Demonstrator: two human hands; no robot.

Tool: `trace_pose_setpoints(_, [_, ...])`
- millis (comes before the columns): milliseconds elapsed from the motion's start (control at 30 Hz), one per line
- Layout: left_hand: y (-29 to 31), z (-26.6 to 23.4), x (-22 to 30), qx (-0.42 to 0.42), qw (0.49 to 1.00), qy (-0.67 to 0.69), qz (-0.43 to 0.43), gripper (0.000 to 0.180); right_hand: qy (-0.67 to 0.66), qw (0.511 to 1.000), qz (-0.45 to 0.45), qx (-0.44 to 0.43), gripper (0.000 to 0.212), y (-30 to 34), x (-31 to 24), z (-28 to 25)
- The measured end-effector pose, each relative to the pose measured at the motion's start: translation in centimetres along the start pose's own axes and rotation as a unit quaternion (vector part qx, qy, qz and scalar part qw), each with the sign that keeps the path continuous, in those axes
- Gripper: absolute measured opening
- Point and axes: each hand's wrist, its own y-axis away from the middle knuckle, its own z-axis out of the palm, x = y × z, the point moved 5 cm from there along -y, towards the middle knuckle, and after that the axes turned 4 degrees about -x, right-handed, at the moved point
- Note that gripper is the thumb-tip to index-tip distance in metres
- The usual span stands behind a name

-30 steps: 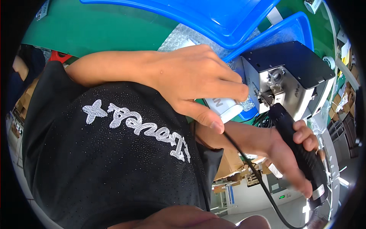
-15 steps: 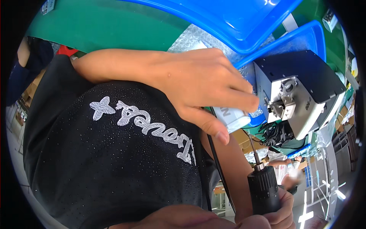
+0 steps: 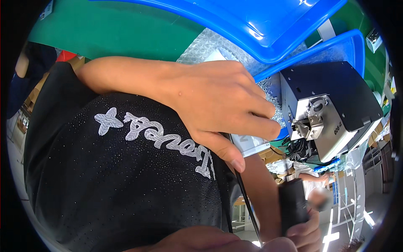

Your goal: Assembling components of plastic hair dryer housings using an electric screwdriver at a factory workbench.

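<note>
My left hand reaches in from the left, palm down, thumb apart from the curled fingers. Under it and between thumb and fingers shows a pale, flat-sided piece with printing; the hand appears to grip it, though most of it is covered. At the lower right my right hand wraps around a black electric screwdriver, blurred, its bit end pointing up toward the screw feeder. The black-and-metal screw feeder stands right of my left hand, its metal outlet facing me.
A large blue tray lies at the top. A second blue bin, with small screws, sits by the feeder. Bubble wrap lies on the green table. Black cables hang below the feeder; a person stands beyond.
My left hand and the pale piece have shifted slightly left and down. The screwdriver has moved a little right and blurs. More of the screws shows beside my fingers.
</note>
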Motion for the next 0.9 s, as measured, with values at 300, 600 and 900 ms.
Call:
trace_pose_setpoints(300, [-0.1,0.3,-0.1,0.029,0.999,0.011,0.011,0.065,-0.091,0.988,0.06,-0.111,0.028,0.7,3.4,-3.9])
trace_pose_setpoints(600, [-0.3,0.5,-0.1,0.028,0.999,0.014,0.025,0.066,-0.345,0.937,-0.033,-0.053,0.02,0.4,-3.0,-2.0])
trace_pose_setpoints(900, [-0.2,0.5,-0.1,0.019,1.0,0.014,0.013,0.064,-0.429,0.899,0.024,-0.085,0.032,-0.1,-1.9,-6.9])
